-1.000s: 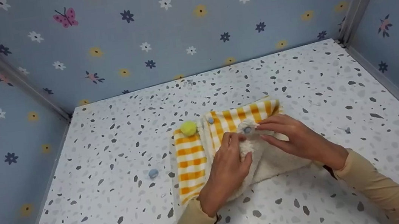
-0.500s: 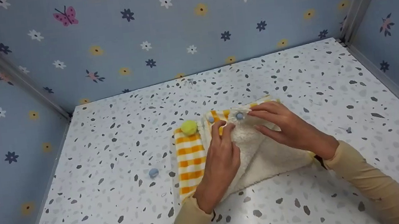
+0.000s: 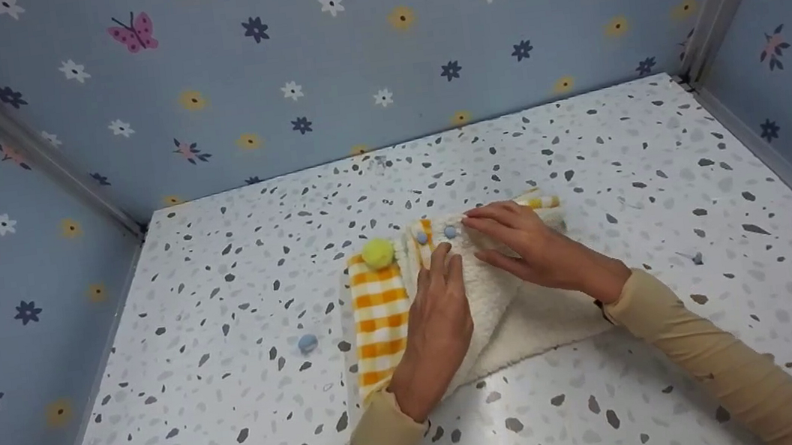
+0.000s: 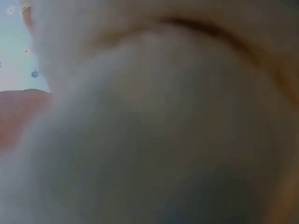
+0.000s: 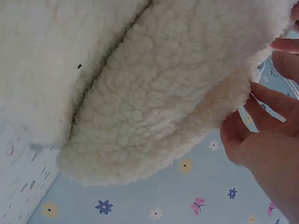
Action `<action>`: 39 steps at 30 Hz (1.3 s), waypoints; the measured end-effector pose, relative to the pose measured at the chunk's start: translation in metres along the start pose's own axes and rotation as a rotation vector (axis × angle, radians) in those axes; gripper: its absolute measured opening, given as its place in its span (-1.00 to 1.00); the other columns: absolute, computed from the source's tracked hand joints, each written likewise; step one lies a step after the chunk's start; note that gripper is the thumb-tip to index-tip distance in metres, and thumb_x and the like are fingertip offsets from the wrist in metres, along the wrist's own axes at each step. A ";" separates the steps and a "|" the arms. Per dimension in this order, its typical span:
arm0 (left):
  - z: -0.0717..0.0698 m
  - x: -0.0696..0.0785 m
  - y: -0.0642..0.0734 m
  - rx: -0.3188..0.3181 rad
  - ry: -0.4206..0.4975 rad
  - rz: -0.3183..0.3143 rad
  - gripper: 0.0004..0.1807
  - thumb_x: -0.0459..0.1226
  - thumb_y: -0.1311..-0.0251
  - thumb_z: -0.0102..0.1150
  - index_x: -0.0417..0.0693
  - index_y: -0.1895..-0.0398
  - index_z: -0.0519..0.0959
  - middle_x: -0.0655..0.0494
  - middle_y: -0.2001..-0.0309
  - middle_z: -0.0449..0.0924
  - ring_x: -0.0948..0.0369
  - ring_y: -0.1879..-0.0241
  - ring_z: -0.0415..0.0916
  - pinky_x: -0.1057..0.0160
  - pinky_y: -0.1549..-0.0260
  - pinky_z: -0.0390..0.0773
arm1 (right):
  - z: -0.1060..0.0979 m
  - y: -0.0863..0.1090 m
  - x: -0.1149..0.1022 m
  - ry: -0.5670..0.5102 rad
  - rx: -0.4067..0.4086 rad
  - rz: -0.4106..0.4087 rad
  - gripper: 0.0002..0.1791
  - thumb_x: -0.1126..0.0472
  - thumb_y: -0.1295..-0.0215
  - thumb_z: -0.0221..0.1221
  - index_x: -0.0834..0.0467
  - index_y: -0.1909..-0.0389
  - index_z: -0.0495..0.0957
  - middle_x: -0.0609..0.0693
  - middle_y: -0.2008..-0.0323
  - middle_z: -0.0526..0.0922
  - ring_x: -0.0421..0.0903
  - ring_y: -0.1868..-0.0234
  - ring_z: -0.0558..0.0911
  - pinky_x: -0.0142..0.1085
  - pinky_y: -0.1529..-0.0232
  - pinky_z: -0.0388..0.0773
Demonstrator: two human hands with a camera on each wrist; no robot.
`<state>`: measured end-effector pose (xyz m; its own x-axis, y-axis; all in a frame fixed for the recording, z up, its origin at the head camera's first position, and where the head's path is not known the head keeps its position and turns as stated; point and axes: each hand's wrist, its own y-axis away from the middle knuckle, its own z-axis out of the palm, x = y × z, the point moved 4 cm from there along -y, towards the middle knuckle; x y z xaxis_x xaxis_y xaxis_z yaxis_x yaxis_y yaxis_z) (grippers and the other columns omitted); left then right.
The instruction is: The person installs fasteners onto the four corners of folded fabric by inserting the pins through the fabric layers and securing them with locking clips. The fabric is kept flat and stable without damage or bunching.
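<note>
A yellow-and-white gingham cloth [image 3: 379,308] with white fleece lining [image 5: 154,88] lies partly folded over. Two blue buttons show near its top edge: a left button [image 3: 422,237] on the gingham and a right button [image 3: 450,232] on the folded-over fleece. My right hand [image 3: 531,247] pinches the fleece edge just right of that second button; the right wrist view shows thumb and fingers at the edge. My left hand [image 3: 435,323] rests over the fleece, fingertips just below the buttons. Blurred pale material fills most of the left wrist view.
A yellow-green pompom [image 3: 378,253] sits at the cloth's upper left. Left of the cloth, a small blue round piece [image 3: 307,343] lies on the speckled table [image 3: 223,289]. Flower-patterned panels [image 3: 314,51] enclose the back and both sides.
My right hand has moved up and left with the fleece flap, bringing its blue button beside the other one and covering more gingham. My left hand has released the fleece and shifted slightly left.
</note>
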<state>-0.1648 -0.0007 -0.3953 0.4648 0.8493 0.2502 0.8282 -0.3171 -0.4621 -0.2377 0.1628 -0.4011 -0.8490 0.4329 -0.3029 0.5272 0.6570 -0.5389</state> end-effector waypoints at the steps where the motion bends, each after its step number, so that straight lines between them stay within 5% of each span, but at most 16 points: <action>1: 0.001 0.000 0.000 -0.016 -0.004 -0.005 -0.68 -0.55 -0.35 0.14 -0.34 -0.15 0.50 -0.19 -0.26 0.40 -0.08 0.07 0.53 0.10 0.09 0.64 | 0.003 -0.001 0.001 -0.001 -0.014 0.003 -0.45 0.25 -0.44 0.27 0.29 -0.40 0.44 0.20 -0.33 0.48 0.13 -0.32 0.44 0.09 -0.28 0.39; 7: 0.009 -0.004 0.002 -0.087 -0.027 -0.023 -0.74 -0.49 -0.41 0.10 -0.39 -0.12 0.51 -0.21 -0.16 0.45 -0.08 0.12 0.43 0.14 0.12 0.59 | 0.015 -0.003 0.005 -0.006 -0.077 0.026 -0.51 0.21 -0.52 0.18 0.30 -0.38 0.45 0.22 -0.30 0.50 0.17 -0.32 0.43 0.15 -0.31 0.31; 14: 0.013 -0.005 0.004 -0.091 -0.152 0.012 -0.82 -0.38 -0.44 0.14 -0.34 0.02 0.53 -0.13 0.02 0.48 -0.01 0.24 0.33 0.16 0.16 0.42 | 0.022 0.000 0.009 -0.052 -0.136 0.089 -0.54 0.19 -0.62 0.02 0.27 -0.43 0.42 0.22 -0.34 0.47 0.24 -0.41 0.33 0.18 -0.40 0.17; 25: 0.017 -0.005 0.007 -0.093 -0.125 -0.004 -0.81 -0.36 -0.44 0.12 -0.32 0.01 0.54 -0.12 0.00 0.50 0.00 0.24 0.32 0.16 0.20 0.40 | 0.027 0.009 0.010 -0.072 -0.240 0.189 -0.47 0.11 -0.68 -0.09 0.22 -0.53 0.28 0.19 -0.48 0.34 0.23 -0.55 0.13 0.18 -0.49 -0.01; 39: 0.012 -0.007 0.004 -0.035 -0.124 0.012 -0.89 -0.33 -0.43 0.16 -0.23 0.15 0.56 -0.06 0.14 0.50 0.00 0.25 0.36 0.15 0.18 0.43 | 0.010 0.017 0.009 -0.086 -0.128 0.124 -0.52 0.17 -0.59 0.07 0.24 -0.43 0.40 0.23 -0.44 0.36 0.17 -0.47 0.29 0.17 -0.41 0.19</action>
<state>-0.1686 -0.0030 -0.4087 0.4342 0.8903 0.1370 0.8342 -0.3401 -0.4340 -0.2367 0.1716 -0.4209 -0.7745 0.4647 -0.4293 0.6231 0.6778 -0.3904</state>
